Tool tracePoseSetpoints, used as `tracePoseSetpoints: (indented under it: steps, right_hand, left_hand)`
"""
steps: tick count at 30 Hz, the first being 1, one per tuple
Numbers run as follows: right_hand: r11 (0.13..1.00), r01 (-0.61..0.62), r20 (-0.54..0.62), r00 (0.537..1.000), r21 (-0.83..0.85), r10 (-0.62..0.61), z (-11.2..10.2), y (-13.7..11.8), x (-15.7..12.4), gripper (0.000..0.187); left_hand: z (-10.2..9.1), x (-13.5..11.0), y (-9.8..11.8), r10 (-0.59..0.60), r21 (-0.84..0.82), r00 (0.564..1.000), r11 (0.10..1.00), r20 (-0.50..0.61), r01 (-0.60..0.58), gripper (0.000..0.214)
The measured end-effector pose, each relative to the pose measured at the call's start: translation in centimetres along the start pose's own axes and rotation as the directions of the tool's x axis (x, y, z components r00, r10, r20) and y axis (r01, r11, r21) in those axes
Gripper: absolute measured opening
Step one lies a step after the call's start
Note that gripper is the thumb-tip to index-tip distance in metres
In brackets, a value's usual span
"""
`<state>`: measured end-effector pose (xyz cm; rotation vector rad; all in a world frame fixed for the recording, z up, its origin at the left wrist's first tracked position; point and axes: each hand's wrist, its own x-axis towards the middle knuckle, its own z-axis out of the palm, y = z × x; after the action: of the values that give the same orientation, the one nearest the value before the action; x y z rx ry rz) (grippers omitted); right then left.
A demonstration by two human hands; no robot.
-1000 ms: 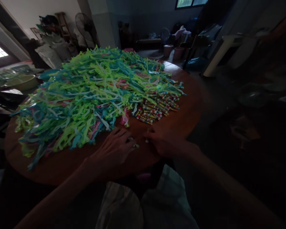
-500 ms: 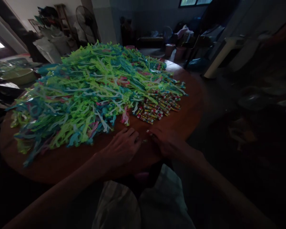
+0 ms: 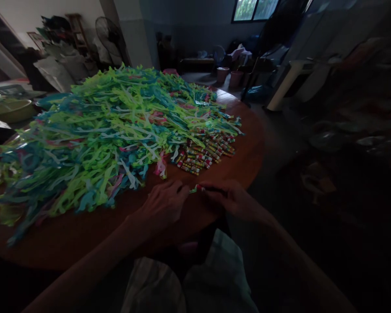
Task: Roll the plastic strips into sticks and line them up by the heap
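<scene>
Close to the table's near edge, my left hand [image 3: 166,201] rests with curled fingers pinching one end of a small pale-green strip [image 3: 193,190]. My right hand [image 3: 234,199] is closed on a little printed tube with a red-and-white end [image 3: 200,188], which points left toward the strip. Strip and tube end appear to meet, but darkness hides whether they are joined. Just beyond lies a heap of similar small tubes [image 3: 198,156] with yellow and red wrapping. A large pile of green, blue and pink plastic strips [image 3: 117,126] covers the left and far parts of the tabletop.
The round wooden table [image 3: 244,152] has its edge close to my lap. A yellowish basin [image 3: 11,111] stands at the left. Behind are a standing fan [image 3: 107,37], pink buckets [image 3: 222,74] and a pale post-like object [image 3: 282,87]. The right side is very dark.
The view has tilted up and turned slightly right. My right hand has turned, bringing the tube end up to the green strip at my left fingertips.
</scene>
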<state>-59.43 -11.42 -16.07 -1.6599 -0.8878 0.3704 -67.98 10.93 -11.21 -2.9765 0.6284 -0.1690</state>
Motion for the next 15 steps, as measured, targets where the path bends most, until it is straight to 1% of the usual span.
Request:
tracePoseSetpoints:
  steps: [5, 8, 11, 15]
  right_hand:
    - [0.990, -0.050, -0.010, 0.999, 0.134, 0.052, 0.7, -0.1, -0.2, 0.042]
    - [0.977, -0.071, 0.015, 0.997, 0.203, 0.070, 1.0, 0.0, -0.2, 0.047]
    - [0.976, -0.097, 0.029, 0.995, 0.196, 0.093, 1.1, 0.0, -0.3, 0.049]
    - [0.983, -0.090, 0.035, 0.996, 0.159, 0.085, 1.3, -0.2, -0.4, 0.045]
  left_hand:
    - [0.1, -0.6, 0.0, 0.014, -0.040, 1.000, 0.999, -0.016, -0.014, 0.021]
    - [0.2, -0.8, -0.2, 0.008, -0.078, 0.999, 0.997, -0.043, -0.011, 0.021]
    - [0.4, -1.0, -0.3, -0.003, -0.078, 0.998, 0.997, -0.063, -0.002, 0.022]
    - [0.4, -1.1, -0.5, 0.003, -0.042, 0.998, 0.999, -0.063, -0.006, 0.024]
